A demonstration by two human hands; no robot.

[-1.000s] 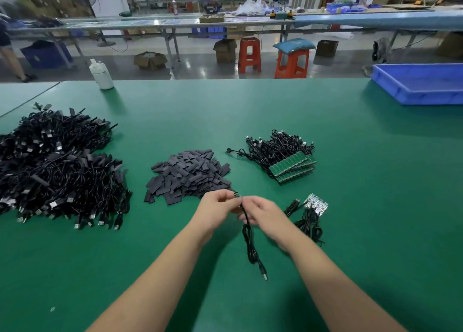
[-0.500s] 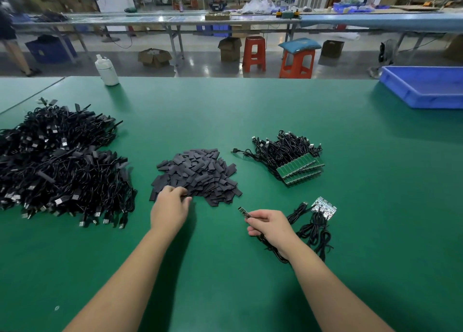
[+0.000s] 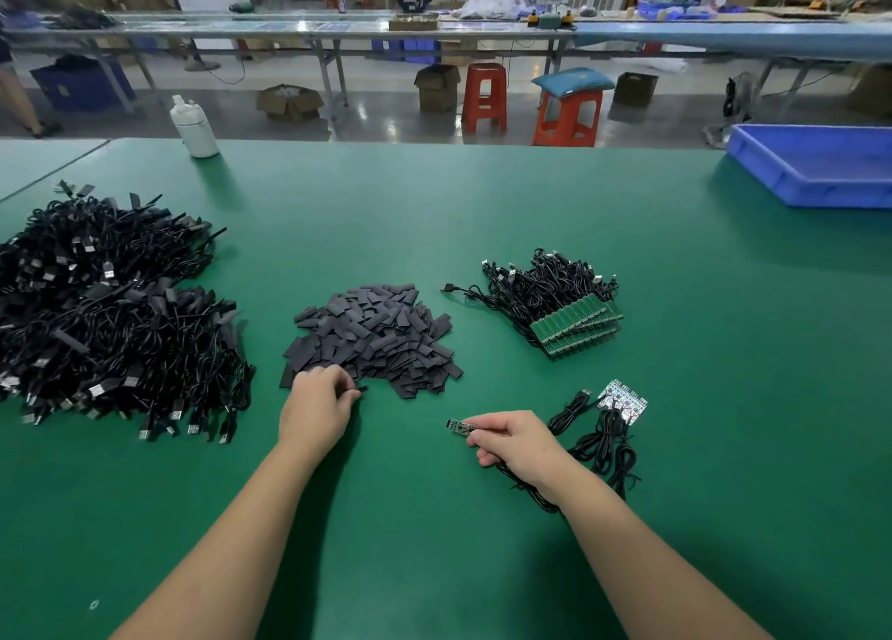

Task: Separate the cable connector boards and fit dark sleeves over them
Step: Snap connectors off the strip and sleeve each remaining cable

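Left hand (image 3: 316,410) at near edge of sleeve pile (image 3: 371,337), fingers curled, pinching at one dark sleeve; whether only one is caught cannot tell. Right hand (image 3: 514,439) just right of pile, clamped on cable (image 3: 531,492), small board (image 3: 459,426) poking out toward pile. Risks, judged: two stuck sleeves lifted together; flattened sleeve mouth snagging on board corner; loose cable loop dragging unsplit boards (image 3: 622,398) lying right of pile. Stacked green boards (image 3: 577,325) beyond right of pile, well clear. Finished cable heap (image 3: 111,311) left of pile on tabletop (image 3: 434,543).
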